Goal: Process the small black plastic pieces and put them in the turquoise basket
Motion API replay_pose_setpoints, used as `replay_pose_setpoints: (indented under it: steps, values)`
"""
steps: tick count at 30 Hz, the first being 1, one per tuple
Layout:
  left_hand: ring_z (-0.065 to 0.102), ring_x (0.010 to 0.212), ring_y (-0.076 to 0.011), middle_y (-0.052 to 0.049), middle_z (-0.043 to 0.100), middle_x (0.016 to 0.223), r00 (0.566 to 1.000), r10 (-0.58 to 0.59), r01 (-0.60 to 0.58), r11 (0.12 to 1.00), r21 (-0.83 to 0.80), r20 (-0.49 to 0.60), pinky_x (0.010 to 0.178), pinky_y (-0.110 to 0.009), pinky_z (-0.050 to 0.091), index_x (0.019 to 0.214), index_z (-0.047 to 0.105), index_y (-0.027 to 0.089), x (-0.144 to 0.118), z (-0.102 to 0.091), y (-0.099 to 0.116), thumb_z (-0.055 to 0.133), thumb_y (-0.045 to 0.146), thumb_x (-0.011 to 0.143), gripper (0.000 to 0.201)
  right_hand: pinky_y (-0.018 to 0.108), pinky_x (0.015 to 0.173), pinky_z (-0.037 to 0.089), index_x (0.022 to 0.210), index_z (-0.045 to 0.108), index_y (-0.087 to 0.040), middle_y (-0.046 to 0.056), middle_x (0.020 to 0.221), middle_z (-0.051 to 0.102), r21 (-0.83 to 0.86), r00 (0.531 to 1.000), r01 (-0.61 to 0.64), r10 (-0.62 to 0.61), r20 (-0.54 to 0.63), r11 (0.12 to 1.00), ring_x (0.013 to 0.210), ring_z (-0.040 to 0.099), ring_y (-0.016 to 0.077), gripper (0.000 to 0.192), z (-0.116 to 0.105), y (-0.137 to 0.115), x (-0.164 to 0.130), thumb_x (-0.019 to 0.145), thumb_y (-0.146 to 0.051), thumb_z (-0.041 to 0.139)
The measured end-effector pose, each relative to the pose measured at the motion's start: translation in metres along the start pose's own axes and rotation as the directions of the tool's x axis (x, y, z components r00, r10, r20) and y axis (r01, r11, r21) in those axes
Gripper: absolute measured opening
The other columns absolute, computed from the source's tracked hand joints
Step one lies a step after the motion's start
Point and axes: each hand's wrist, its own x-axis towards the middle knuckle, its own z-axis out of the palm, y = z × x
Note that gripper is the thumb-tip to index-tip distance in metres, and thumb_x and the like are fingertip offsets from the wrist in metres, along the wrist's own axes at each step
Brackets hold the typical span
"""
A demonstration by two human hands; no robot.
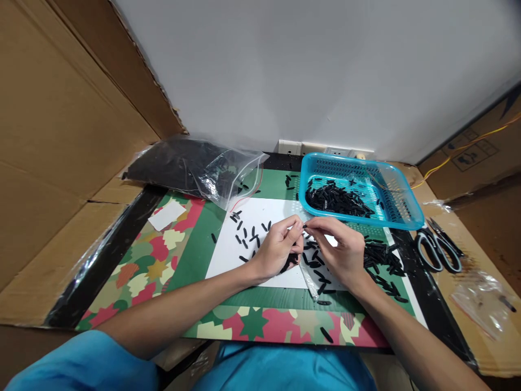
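Observation:
My left hand (280, 244) is closed above the white sheet (228, 255), its thumb pressed against the fingers. Black pieces (290, 263) show at its lower side, apparently gathered in the palm. With thumb and forefinger, my right hand (342, 250) pinches a small black piece (305, 226), close against the left thumb tip. Below and between the hands hangs or lies a narrow clear plastic strip or bag (310, 281); which hand touches it, I cannot tell. Loose slender black pieces (244, 239) are scattered over the sheet, with a denser heap (380, 256) beside my right wrist.
A blue plastic basket (362, 221) holding many black pieces stands at the back right. Behind on the left lies a large zip bag (175, 165) of black material. Scissors (437, 252) and a small clear bag (482, 301) lie on the right. Cardboard (61, 108) walls the left side.

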Motion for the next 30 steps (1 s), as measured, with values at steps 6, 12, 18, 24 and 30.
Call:
replay_pose_setpoints:
  steps: [6,12,18,24,30]
  values:
    - [0.049,0.043,-0.0066,0.009,0.044,0.057,1.0,0.025,-0.025,0.996,0.085,-0.007,0.043,-0.015,0.04,0.083,0.042,0.022,-0.0025,0.0003,0.0023,0.051,0.062,0.103,0.046,0.03,0.075,0.062,0.098,0.071,-0.023,0.006,0.093,0.077,0.081,0.996,-0.064,0.058,0.066,0.995,0.084,0.074,0.0187,0.012,-0.0029,-0.003,0.0027,0.1,-0.013,0.065]
    - [0.047,0.042,-0.0065,0.01,0.044,0.057,1.0,0.028,-0.027,0.995,0.099,-0.005,0.042,-0.016,0.038,0.085,0.041,0.023,-0.004,0.0016,0.0019,0.052,0.063,0.103,0.045,0.03,0.071,0.058,0.093,0.064,-0.022,0.005,0.087,0.068,0.092,0.98,-0.139,0.124,0.155,0.986,0.077,0.066,0.0182,0.013,-0.0022,-0.0017,0.0026,0.105,-0.023,0.059]
    - [0.05,0.042,-0.0073,0.01,0.044,0.057,0.998,0.047,-0.045,0.996,0.072,-0.038,0.042,-0.015,0.039,0.085,0.042,0.023,-0.002,0.0025,0.002,0.052,0.063,0.103,0.045,0.031,0.078,0.062,0.097,0.06,-0.023,0.005,0.093,0.068,0.223,0.966,-0.245,0.218,0.14,0.943,0.082,0.069,0.0181,0.012,0.0025,0.0029,0.0011,0.107,-0.03,0.058]
    - [0.048,0.041,-0.0071,0.01,0.043,0.057,0.992,0.102,-0.096,0.992,0.083,-0.074,0.04,-0.015,0.039,0.086,0.043,0.023,-0.0036,0.0029,-0.0001,0.052,0.062,0.103,0.043,0.032,0.081,0.064,0.1,0.061,-0.023,0.004,0.095,0.072,0.353,0.961,-0.278,0.256,0.108,0.894,0.083,0.073,0.0174,0.009,0.003,0.0,0.0005,0.106,-0.03,0.062]
    - [0.046,0.041,-0.0073,0.01,0.043,0.057,0.989,0.122,-0.115,0.99,0.082,-0.087,0.04,-0.016,0.039,0.086,0.044,0.023,-0.0057,0.0021,-0.0029,0.052,0.06,0.104,0.042,0.03,0.072,0.065,0.106,0.064,-0.024,0.004,0.095,0.075,0.375,0.951,-0.308,0.295,0.092,0.874,0.077,0.075,0.0167,0.01,0.0014,-0.0042,0.0007,0.106,-0.034,0.063]
